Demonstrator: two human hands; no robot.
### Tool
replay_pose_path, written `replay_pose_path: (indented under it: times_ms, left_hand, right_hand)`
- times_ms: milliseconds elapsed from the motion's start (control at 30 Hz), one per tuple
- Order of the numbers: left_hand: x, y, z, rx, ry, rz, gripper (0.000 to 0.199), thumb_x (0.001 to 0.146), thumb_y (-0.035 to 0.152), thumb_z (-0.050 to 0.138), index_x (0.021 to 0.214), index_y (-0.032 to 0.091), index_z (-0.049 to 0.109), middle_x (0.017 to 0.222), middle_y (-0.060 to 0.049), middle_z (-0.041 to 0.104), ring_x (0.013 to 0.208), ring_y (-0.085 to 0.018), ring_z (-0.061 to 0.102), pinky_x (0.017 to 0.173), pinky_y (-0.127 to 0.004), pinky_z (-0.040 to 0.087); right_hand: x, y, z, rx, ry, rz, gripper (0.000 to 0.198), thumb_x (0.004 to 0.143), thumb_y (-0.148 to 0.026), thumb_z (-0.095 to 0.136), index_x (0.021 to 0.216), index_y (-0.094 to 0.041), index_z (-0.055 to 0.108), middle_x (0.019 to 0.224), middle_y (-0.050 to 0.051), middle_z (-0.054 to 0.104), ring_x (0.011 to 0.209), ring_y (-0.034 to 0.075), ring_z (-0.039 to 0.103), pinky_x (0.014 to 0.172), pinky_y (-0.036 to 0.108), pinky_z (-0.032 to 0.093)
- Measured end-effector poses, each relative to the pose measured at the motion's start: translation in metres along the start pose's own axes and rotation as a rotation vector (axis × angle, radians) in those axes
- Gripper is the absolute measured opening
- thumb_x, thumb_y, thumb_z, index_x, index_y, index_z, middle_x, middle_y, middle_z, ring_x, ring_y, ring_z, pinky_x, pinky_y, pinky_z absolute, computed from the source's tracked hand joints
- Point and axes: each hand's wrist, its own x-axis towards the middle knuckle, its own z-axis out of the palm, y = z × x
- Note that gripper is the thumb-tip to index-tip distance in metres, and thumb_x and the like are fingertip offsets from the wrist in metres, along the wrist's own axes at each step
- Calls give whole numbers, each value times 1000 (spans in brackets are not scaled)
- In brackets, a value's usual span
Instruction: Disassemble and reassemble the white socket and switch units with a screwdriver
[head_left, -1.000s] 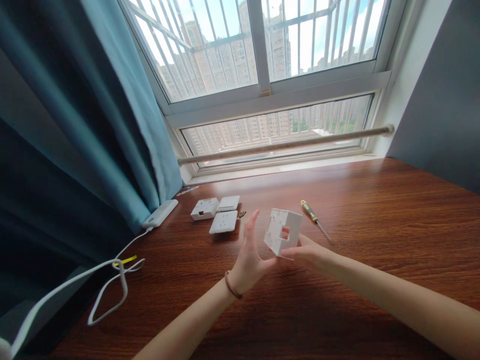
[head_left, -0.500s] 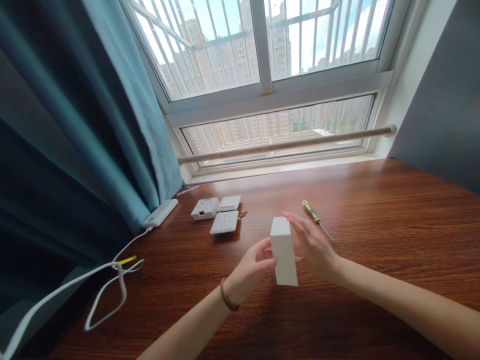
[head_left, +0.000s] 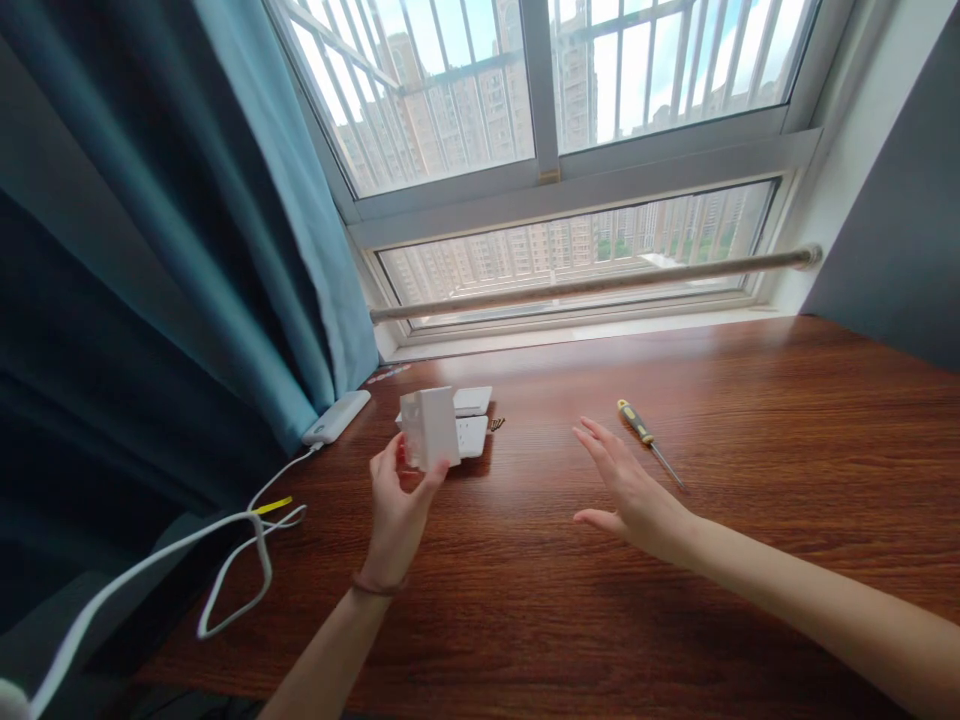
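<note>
My left hand [head_left: 397, 505] grips a white plastic mounting box [head_left: 437, 430] between thumb and fingers, holding it tilted. Behind it, partly covered, lie a white wall socket plate [head_left: 472, 437] and another white plate [head_left: 473, 401]. A second white box is mostly hidden behind the held one. Several small screws [head_left: 497, 424] lie just right of the plates. Farther right, my right hand [head_left: 634, 492] is empty, its fingers apart, over the table. Nearest to it is a screwdriver [head_left: 637, 424] with a yellow and grey handle, its shaft pointing towards me.
A white device [head_left: 337, 417] with a white cable [head_left: 259, 545] and yellow tie [head_left: 273, 505] lies at the table's left edge. Blue curtains [head_left: 285, 250] hang on the left. A rail [head_left: 600, 288] crosses the window behind the brown wooden table [head_left: 525, 610].
My left hand has carried the mounting box leftward, in front of the plates. My right hand has come off the box and stays on the right with spread fingers. The view has shifted slightly.
</note>
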Motion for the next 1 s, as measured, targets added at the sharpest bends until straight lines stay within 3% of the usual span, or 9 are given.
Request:
replay_pose_path:
  times_ms: [133,233,367,600,1000]
  left_hand:
    - [46,-43,-15,463,190,-17,76,62,52,66,121,10,44,110,-12,38,110,-31,40,98,-46,34]
    - [59,-78,-19,698,163,3,75,62,51,66,119,10,43,111,-13,36,111,-34,36,98,-48,32]
    - [60,-109,-19,804,99,-18,77,64,54,63,122,10,39,115,-14,34,111,-34,36,98,-48,29]
    - [54,-115,-14,816,26,-85,89,67,58,58,129,1,29,121,-20,32,115,-38,34,99,-48,29]
    - [58,-129,-13,895,8,-84,90,68,57,57,130,-1,28,124,-22,34,115,-38,37,101,-46,27]
  right_hand:
    - [-1,1,3,0,-2,-12,91,73,-27,67,143,-26,8,145,17,22,133,32,24,104,51,31]
    - [-2,-1,2,-2,-8,-22,87,75,-27,63,143,-25,8,145,16,22,133,31,25,104,51,32]
    - [-2,-3,0,-10,-12,-39,82,78,-25,60,142,-24,9,144,16,25,133,30,27,105,49,32]
    - [-2,-1,1,-36,-19,-48,78,80,-24,57,142,-22,10,143,17,26,132,29,29,105,47,33]
    - [-2,0,2,-66,-24,-53,73,82,-23,54,141,-20,11,142,18,28,131,28,31,104,46,35]
